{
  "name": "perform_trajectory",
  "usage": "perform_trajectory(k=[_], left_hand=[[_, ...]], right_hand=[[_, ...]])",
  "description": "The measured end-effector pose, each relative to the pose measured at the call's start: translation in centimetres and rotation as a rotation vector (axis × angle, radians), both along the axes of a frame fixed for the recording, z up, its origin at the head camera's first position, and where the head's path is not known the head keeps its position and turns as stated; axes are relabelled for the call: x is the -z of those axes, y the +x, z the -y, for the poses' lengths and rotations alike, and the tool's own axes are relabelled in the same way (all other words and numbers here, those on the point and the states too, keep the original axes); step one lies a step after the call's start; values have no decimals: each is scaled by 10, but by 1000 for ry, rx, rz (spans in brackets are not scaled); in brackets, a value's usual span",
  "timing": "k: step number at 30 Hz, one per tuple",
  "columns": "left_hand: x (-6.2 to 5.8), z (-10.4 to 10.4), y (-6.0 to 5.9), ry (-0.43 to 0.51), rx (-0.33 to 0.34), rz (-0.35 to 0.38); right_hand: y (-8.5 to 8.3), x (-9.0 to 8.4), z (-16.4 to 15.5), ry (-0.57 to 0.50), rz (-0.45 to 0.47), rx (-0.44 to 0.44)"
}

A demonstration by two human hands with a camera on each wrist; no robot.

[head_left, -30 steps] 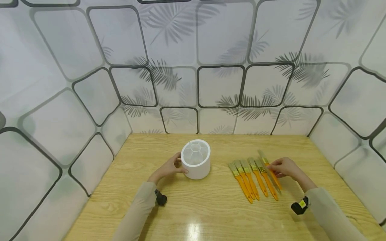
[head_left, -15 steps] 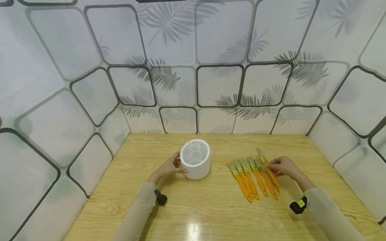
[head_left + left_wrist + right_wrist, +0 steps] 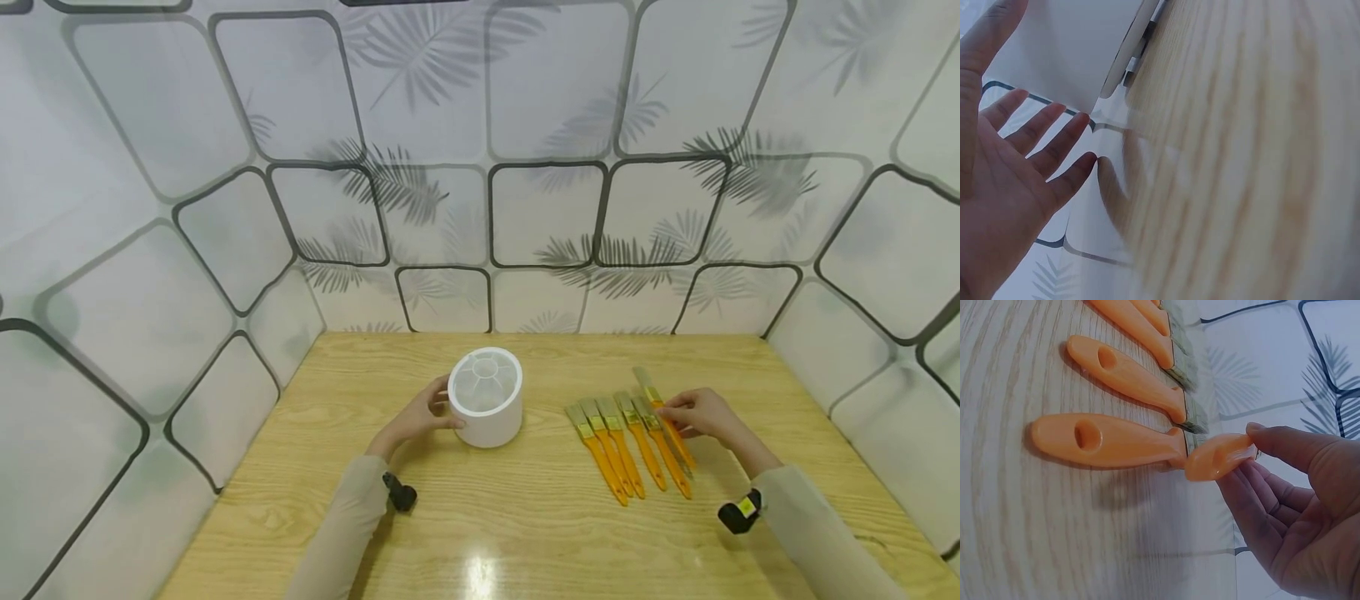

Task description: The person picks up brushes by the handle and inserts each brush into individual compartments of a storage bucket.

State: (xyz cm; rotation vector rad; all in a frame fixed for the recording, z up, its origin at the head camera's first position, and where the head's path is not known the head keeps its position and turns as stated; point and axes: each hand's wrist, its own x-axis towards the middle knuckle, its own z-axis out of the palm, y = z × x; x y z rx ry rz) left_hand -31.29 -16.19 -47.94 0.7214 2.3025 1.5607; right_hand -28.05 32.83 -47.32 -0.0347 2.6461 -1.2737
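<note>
— What's the right hand [image 3: 701, 414] got?

— Thumb and fingers [image 3: 1285, 447] pinched on the orange handle of one brush [image 3: 662, 412], lifted a little off the table [image 3: 525, 517], just right of the row of brushes [image 3: 622, 442].

— And the left hand [image 3: 420, 412]?

— Fingers [image 3: 1054, 134] straight and spread, laid against the left side of the white holder [image 3: 486, 397]. The row lies flat, well right of the holder — bristles toward the wall.

You have nothing to read here. No text, label, brand or number shows on anything in your views.
</note>
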Motion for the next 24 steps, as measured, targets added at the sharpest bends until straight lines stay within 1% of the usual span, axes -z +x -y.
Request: perform_trajectory(k=[5,12,19,24], left_hand=[[-1,0,1,-1,-4,10],[-4,0,2,-1,3,15],[-5,2,1,33,13,22],[-3,3,-1,56,13,24]], right_hand=[[0,-3,1,-11,-10,-19],[-4,-11,4,-26,-49,-34],[-5,-14,10,-31,-55,-37],[-8,-15,14,-36,-67,-37]])
